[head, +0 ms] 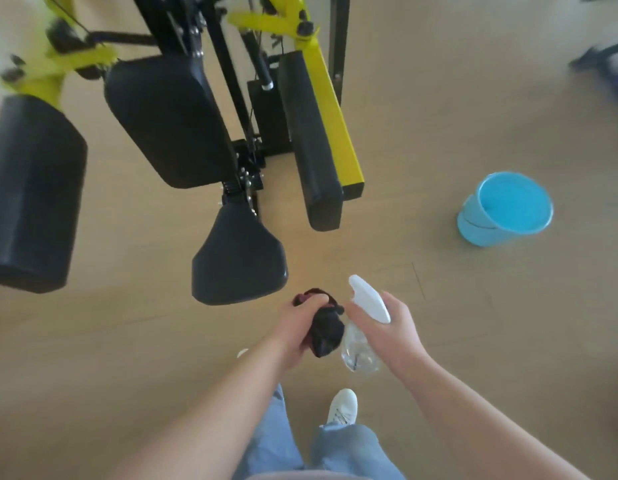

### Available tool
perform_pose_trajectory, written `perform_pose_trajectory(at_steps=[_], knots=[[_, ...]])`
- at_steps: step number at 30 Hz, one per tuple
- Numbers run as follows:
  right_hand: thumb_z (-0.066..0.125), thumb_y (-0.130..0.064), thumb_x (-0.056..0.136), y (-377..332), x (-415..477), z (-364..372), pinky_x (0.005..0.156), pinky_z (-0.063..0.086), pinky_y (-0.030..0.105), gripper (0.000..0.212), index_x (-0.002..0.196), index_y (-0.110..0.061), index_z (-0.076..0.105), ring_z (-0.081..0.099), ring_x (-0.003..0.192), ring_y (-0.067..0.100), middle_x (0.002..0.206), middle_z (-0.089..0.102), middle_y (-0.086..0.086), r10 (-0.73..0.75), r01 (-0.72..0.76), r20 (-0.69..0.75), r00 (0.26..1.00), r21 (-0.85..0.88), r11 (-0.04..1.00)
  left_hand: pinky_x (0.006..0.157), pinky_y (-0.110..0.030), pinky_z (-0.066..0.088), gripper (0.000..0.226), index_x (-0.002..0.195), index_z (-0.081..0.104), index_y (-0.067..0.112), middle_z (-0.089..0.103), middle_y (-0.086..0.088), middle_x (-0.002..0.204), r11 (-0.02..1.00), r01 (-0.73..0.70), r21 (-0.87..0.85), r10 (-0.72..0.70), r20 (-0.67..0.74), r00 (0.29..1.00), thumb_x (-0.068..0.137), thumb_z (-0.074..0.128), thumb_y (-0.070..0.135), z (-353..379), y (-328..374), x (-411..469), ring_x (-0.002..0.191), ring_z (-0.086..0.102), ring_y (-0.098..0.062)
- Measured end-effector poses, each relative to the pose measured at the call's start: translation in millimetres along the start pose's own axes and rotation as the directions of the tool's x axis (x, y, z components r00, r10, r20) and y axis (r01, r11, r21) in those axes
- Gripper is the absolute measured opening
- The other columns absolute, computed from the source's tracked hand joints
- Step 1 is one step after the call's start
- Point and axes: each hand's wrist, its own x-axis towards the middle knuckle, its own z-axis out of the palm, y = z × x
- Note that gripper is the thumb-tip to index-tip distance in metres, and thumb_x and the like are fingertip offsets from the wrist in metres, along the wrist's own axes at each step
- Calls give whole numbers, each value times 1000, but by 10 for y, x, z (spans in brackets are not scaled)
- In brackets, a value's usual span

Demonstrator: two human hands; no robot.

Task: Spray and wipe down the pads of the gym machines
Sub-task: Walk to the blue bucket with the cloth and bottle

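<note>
My left hand (299, 325) bunches a soft, dark crumpled cloth (326, 336). My right hand (392, 329) wraps the neck of a light, clear plastic spray bottle (361, 353), seemingly near empty. The black vinyl seat pad (238, 261), just far-left of them, looks firm and slick.

Black pads (169, 123) on yellow frame (330, 98), 11 o'clock; blue bucket (501, 209), 2 o'clock; white-topped clear spray bottle (364, 327); dark cloth (326, 330).
</note>
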Motion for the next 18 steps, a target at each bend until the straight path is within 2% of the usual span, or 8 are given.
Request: perform_pose_trajectory(at_steps=[2, 4, 6, 9, 11, 16, 18], knots=[[82, -33, 84, -61, -10, -285, 65, 50, 24, 21, 95, -31, 63, 65, 76, 14, 86, 68, -8, -54, 54, -30, 998, -19, 998, 75, -31, 58, 5, 96, 65, 14, 75, -2, 74, 999, 6, -34, -5, 11, 1000, 92, 67, 18, 272, 143, -99, 68, 72, -17], [86, -33, 81, -142, 15, -522, 64, 49, 19, 32, 98, -34, 59, 65, 80, 7, 93, 68, -11, -89, 87, -79, 993, -34, 996, 86, -39, 58, 18, 102, 67, 19, 74, -3, 77, 998, 8, -56, -5, 42, 999, 84, 71, 17, 519, 289, -155, 76, 71, -22], [88, -33, 78, -225, 100, -732, 63, 48, 16, 33, 94, -34, 59, 61, 73, -1, 87, 68, -14, -133, 125, -118, 984, -68, 990, 92, -38, 55, 29, 109, 73, 23, 74, -2, 80, 999, -13, -35, 17, 98, 995, 81, 71, 15, 764, 449, -140, 82, 71, -22], [90, -35, 74, -390, 340, -990, 70, 52, 27, 29, 90, -34, 66, 63, 80, 4, 87, 68, -11, -187, 169, -140, 972, -133, 977, 71, -29, 55, 5, 92, 71, 13, 70, -7, 73, 999, -23, 23, 18, 189, 982, 89, 68, 16, 1114, 735, -105, 66, 68, -20], [91, -37, 73, -558, 576, -1197, 77, 53, 34, 27, 88, -36, 68, 62, 90, 12, 89, 66, -7, -237, 199, -186, 953, -202, 959, 62, -26, 53, 11, 89, 66, 10, 67, -10, 73, 998, -39, 54, 25, 244, 970, 90, 66, 20, 1354, 984, 2, 60, 66, -21], [93, -38, 72, -959, 1021, -1724, 80, 57, 31, 34, 92, -51, 69, 68, 90, 5, 93, 73, -15, -263, 224, -152, 953, -232, 947, 63, -30, 52, 20, 90, 67, 10, 66, -11, 75, 989, -106, 105, 65, 331, 941, 91, 72, 30, 1913, 1603, 322, 63, 65, -25], [93, -33, 73, -1083, 1186, -1978, 83, 59, 34, 38, 98, -51, 70, 71, 91, 7, 96, 75, -17, -261, 231, -123, 957, -219, 948, 67, -34, 52, 25, 89, 67, 12, 66, -12, 79, 980, -130, 151, 71, 348, 935, 86, 76, 34, 2196, 1830, 437, 69, 64, -27]])
